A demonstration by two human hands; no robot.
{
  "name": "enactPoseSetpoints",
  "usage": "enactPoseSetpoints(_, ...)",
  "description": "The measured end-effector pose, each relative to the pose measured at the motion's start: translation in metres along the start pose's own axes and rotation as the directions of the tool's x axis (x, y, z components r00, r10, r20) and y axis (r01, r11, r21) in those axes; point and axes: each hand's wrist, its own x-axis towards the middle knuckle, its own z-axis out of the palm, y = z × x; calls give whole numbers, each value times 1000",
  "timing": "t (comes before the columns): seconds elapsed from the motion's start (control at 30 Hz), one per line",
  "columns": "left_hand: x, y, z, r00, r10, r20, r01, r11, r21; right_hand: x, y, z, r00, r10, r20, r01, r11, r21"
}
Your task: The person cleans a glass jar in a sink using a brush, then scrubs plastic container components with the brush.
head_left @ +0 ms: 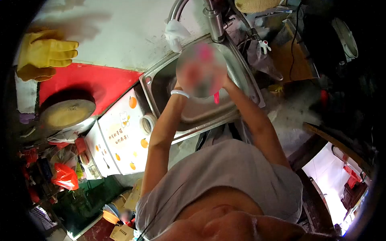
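Both my arms reach forward over a stainless steel sink [201, 116]. My left hand [183, 83], with a white bangle [179, 93] on the wrist, goes into a round blurred patch over the basin. From the other side my right hand [225, 81] enters the same patch. The blur hides the fingers of both hands and whatever is between them. Pink and reddish colours show through it, and a bright pink strip [217, 98] sticks out below. A metal faucet [214, 22] rises behind the sink, with white wrapping [175, 34] on its spout end.
Yellow rubber gloves [50, 52] hang at the upper left above a round board [67, 112]. A white panel with orange prints [122, 138] and a roll of tape [148, 123] stand left of the sink. A red plastic bag [65, 176] lies lower left. Hoses run at the upper right.
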Motion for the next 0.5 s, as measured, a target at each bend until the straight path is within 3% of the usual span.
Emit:
enactPoseSetpoints(0.07,5,-4,-16,999,-31,-17,31,999,-13,-19,-36,19,990,82,112,-65,988,-143)
enactPoseSetpoints(0.1,4,-6,-20,998,53,-37,-52,999,15,-9,-35,17,959,259,118,-254,966,-50)
enactPoseSetpoints(0.17,6,-6,-27,989,140,-53,-137,989,48,3,-29,13,956,267,118,-260,963,-70)
enactPoseSetpoints(0.23,-2,-5,-19,985,169,-41,-158,970,186,4,-31,19,954,279,109,-271,959,-85)
enactPoseSetpoints(0.27,-6,-6,-15,985,169,-40,-158,970,186,6,-33,23,937,335,100,-330,942,-63)
enactPoseSetpoints(0.33,-31,0,24,990,138,35,-139,890,433,9,-35,35,889,450,88,-451,893,-16)
enactPoseSetpoints(0.37,-29,1,10,989,143,33,-143,889,435,13,-37,42,860,503,89,-506,863,5)
enactPoseSetpoints(0.4,-26,1,-17,974,92,204,-215,648,731,16,-38,45,827,554,90,-559,829,28)
enactPoseSetpoints(0.43,-26,1,-36,941,-25,337,-313,313,897,21,-25,40,871,484,79,-487,873,14)
enactPoseSetpoints(0.5,-28,6,-44,949,-4,315,-297,321,899,14,-19,45,900,426,88,-432,899,76)
